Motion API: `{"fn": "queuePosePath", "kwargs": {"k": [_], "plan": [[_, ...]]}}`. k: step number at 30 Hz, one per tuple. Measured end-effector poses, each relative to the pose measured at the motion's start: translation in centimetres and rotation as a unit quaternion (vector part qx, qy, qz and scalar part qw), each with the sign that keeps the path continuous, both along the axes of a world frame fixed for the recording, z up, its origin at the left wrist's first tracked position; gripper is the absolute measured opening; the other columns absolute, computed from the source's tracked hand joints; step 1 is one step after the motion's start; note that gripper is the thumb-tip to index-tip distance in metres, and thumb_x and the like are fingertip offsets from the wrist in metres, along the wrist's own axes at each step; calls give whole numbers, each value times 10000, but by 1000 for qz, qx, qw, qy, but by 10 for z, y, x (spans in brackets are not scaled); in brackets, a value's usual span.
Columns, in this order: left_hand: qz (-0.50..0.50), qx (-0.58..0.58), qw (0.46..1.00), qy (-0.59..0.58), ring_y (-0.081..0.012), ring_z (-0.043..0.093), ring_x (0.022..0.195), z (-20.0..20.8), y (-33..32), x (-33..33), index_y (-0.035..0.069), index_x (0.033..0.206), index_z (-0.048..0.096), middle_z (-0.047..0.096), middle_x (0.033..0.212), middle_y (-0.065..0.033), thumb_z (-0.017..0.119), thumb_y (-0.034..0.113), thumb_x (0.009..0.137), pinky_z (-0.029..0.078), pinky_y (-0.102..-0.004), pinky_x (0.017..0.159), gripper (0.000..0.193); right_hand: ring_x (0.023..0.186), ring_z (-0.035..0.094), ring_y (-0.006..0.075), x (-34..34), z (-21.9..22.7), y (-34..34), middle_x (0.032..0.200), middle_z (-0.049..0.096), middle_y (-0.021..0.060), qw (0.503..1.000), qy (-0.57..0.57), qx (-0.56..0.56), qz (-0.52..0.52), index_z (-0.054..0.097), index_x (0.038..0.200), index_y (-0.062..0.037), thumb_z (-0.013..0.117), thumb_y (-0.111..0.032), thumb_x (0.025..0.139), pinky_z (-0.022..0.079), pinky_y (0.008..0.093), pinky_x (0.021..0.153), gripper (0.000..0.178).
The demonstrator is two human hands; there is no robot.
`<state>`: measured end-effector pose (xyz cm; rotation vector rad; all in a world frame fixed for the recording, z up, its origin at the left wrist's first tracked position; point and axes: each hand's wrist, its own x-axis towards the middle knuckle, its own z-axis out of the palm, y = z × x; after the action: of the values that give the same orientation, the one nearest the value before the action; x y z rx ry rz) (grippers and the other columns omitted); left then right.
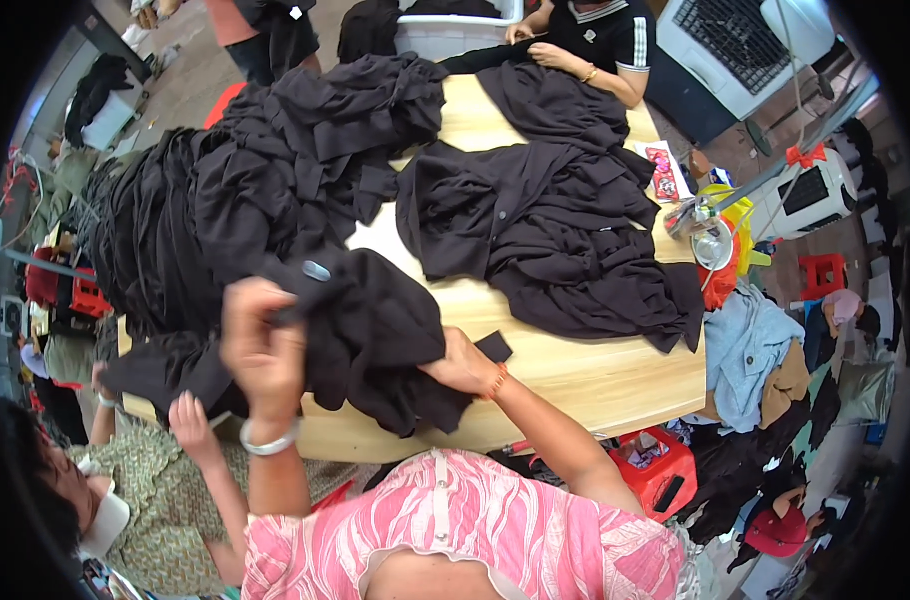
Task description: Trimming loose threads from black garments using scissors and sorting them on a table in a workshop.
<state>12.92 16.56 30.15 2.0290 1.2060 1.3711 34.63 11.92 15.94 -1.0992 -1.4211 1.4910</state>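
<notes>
A dark black garment (380, 335) hangs bunched in front of me at the table's near edge. My right hand (460, 365), an orange beaded band at its wrist, is closed on the garment's right side. My left hand (263, 345), smeared by motion and wearing a pale bangle, is raised at the left side, fingers curled with dark cloth between them. A small pale-blue oval (317, 270) shows on the cloth beyond that hand; I cannot tell what it is. Behind lies a large heap of black garments (205, 200), and to the right a second black pile (545, 230).
The light wood table (595, 385) has a curved near edge. At my left a co-worker's hand (192, 425) touches black cloth. Across the table another person's hands (550, 50) handle black cloth by a white bin (450, 38). A red stool (660, 470) stands at the lower right.
</notes>
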Motion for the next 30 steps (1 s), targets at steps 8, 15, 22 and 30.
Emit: {"fn": "queuePosePath", "kwargs": {"k": [8,15,22,30], "plan": [[-208,-506,836,-45,-212,586,1110,-175,-76,34,-11,1370,437,605,1210,-107,817,74,630,469,-346,991,836,941,606,97,21,11,-44,977,682,57,992,66,-105,15,642,1059,52,728,-241,890,504,290,842,349],[-180,-620,763,-43,-194,662,959,-174,-64,31,-93,1178,596,689,1090,-123,753,54,770,531,-321,872,461,476,638,159,179,-73,-182,545,636,117,855,-294,-380,-196,694,657,5,579,-453,937,506,338,490,550],[-121,-668,732,-53,-219,667,974,-174,-39,36,-85,1217,589,676,1124,-136,736,49,793,530,-334,892,468,713,730,274,97,-108,-272,865,726,197,702,180,-594,-348,681,933,51,666,-570,876,614,367,631,623],[-199,-677,709,6,-191,656,984,-133,-26,64,-77,1177,621,683,1115,-107,776,99,794,536,-335,897,449,498,661,252,53,-219,-293,658,681,133,786,1,-353,-507,661,823,-28,725,-364,879,533,361,432,346]]}}
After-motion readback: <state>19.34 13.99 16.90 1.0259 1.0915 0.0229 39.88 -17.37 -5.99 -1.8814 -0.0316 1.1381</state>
